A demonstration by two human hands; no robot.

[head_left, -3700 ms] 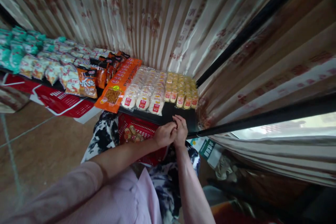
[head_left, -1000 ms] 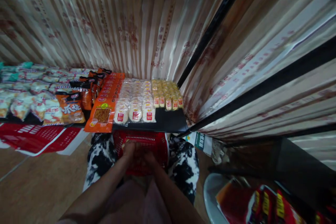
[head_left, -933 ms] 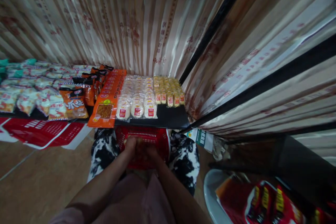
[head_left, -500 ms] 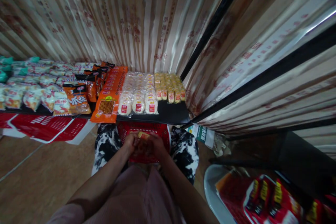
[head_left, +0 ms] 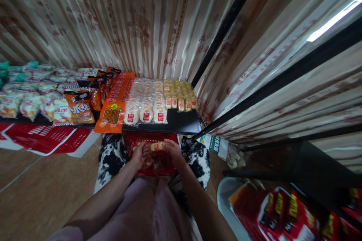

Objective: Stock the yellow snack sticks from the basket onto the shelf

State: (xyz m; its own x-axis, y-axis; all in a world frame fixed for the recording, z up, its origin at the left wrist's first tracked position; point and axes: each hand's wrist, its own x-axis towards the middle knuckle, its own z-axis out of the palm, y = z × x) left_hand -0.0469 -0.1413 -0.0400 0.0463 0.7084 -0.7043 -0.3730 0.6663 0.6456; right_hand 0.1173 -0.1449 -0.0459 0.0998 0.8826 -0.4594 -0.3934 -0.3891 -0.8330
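Over a red plastic basket point(head_left: 130, 139) between the knees, my right hand point(head_left: 173, 150) pinches the right end of a small yellow-wrapped snack point(head_left: 157, 146) with a red-and-white label. On the other side of that packet is my left hand point(head_left: 140, 153), its fingers curled; yellowish bits show around it, but what it grips is not clear. More packets lie dimly inside the basket. On the black shelf point(head_left: 181, 121) in front stand rows of similar yellow-wrapped snacks point(head_left: 181, 101), beside rows of round white crackers point(head_left: 146, 115) in clear wrap.
An orange snack bag point(head_left: 113, 109) lies left of the crackers, then orange-and-black bags point(head_left: 80, 107) and several white bags point(head_left: 29, 107). Another red basket point(head_left: 42, 139) is under the shelf. Black bars point(head_left: 226, 26) cross the curtain at right. A pale tub point(head_left: 226, 196) holds red packages point(head_left: 291, 212).
My hands have moved apart; the yellow snack now lies level between them, its label showing, held by my right hand. The view has shifted slightly.
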